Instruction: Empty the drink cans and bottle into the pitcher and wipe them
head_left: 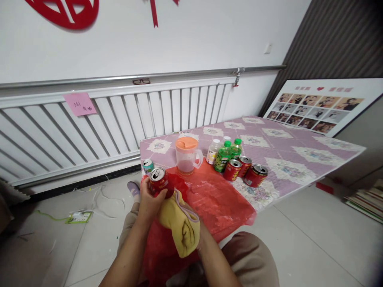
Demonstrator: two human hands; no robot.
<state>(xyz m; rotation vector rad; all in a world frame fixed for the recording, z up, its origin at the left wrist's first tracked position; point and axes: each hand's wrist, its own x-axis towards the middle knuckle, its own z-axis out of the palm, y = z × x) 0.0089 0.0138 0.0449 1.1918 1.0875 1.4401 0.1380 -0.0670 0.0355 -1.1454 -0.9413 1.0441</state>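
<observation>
My left hand (pixel 149 203) is wrapped round an opened red drink can (pixel 161 184), its top tilted toward me. A folded yellow cloth (pixel 179 227) is in my right hand (pixel 202 233) and lies against the can's lower side. The cloth covers most of my right fingers. Beneath both hands spreads a red plastic sheet (pixel 220 195), over the table's near edge and down toward my lap. Just behind the held can stand a small teal can (pixel 148 167) and a clear pitcher (pixel 184 158) with an orange lid.
Right of the pitcher stand green-capped bottles (pixel 223 157), a white-capped bottle (pixel 212 151) and three red cans (pixel 232 170). The floral tablecloth (pixel 287 167) reaches a photo board (pixel 317 105). A white radiator (pixel 128 115) lines the wall. A power strip (pixel 79 217) lies on the floor.
</observation>
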